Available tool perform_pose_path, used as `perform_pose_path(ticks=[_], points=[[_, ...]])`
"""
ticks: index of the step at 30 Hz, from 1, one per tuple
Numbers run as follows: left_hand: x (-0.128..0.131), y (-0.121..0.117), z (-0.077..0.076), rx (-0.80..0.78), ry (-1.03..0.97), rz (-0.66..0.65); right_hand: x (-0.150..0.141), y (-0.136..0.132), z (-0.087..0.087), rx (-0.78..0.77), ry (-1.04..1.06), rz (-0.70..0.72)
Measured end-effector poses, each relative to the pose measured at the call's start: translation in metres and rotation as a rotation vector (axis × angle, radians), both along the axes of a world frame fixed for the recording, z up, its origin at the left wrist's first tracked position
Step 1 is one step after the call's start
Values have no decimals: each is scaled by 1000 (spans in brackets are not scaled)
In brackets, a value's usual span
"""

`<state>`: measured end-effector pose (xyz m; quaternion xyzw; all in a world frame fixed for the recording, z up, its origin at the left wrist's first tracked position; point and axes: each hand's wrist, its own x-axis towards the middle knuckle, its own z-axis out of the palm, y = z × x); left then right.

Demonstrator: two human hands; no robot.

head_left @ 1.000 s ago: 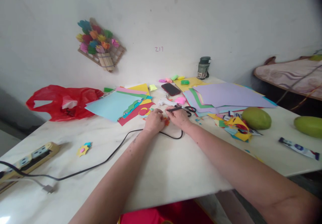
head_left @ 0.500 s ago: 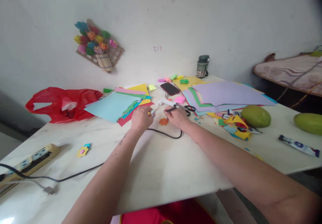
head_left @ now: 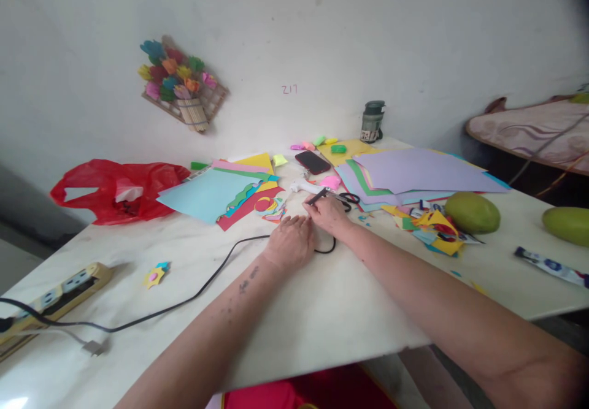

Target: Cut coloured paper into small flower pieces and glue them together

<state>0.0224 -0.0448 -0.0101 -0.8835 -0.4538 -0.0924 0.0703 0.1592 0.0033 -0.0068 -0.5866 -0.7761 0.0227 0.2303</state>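
Pen (head_left: 316,197) black — bag (head_left: 159,182) red — cable (head_left: 110,330) black.

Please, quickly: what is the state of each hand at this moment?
Left hand: open, palm down at the tabletop; anything beneath it is hidden.
Right hand: closed, holding a dark pen-like object.

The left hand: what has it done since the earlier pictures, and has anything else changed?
The left hand has moved right and nearer the person, now lying flat, palm down. The orange paper piece is now hidden, apparently beneath it. The right hand still holds the dark pen; phone and scissors stayed put.
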Motion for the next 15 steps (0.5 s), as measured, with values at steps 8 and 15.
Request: perform_pose_path(ticks=[8,15], points=[[-3,2,-21,85,25,-62,0,2,-3,-1,99,-1],[-6,4,-32,84,28,-90,-1,5,-5,9,262,-34]])
